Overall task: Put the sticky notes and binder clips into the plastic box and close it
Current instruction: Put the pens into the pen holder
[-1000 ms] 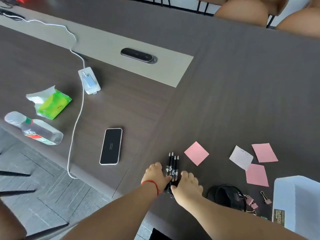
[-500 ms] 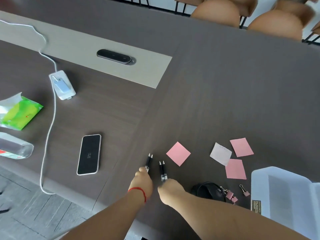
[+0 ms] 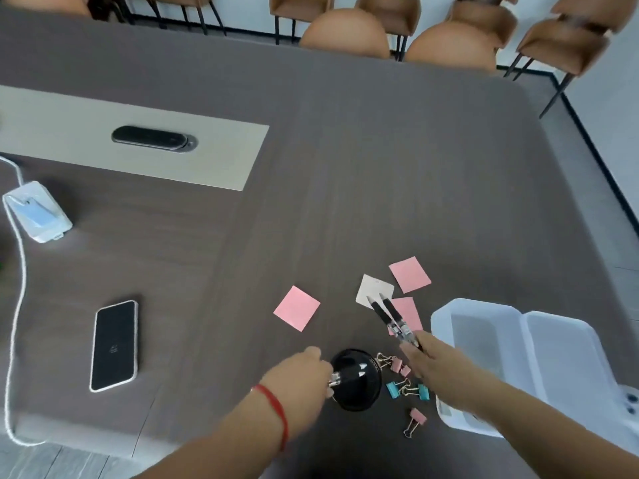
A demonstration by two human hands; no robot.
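Pink sticky notes lie on the dark table: one alone (image 3: 296, 308), one further right (image 3: 410, 274), one partly under pens (image 3: 409, 312), plus a whitish note (image 3: 374, 290). Pink and teal binder clips (image 3: 407, 388) lie scattered beside a black pen cup (image 3: 356, 379). The clear plastic box (image 3: 518, 361) stands open at the right. My left hand (image 3: 301, 375) is shut on pens whose tips point into the cup. My right hand (image 3: 437, 368) grips two black pens (image 3: 390, 318) above the notes.
A phone (image 3: 114, 345) lies face up at the left, with a white charger (image 3: 38, 210) and its cable (image 3: 15, 305) running to the table edge. A beige inset panel with a black socket cover (image 3: 152, 139) sits further back. Brown chairs (image 3: 345, 34) line the far side.
The view has swung right. Both hands lifted the pens apart and carried them right; the left hand now holds its pens at the black cup, the right holds two over the notes.
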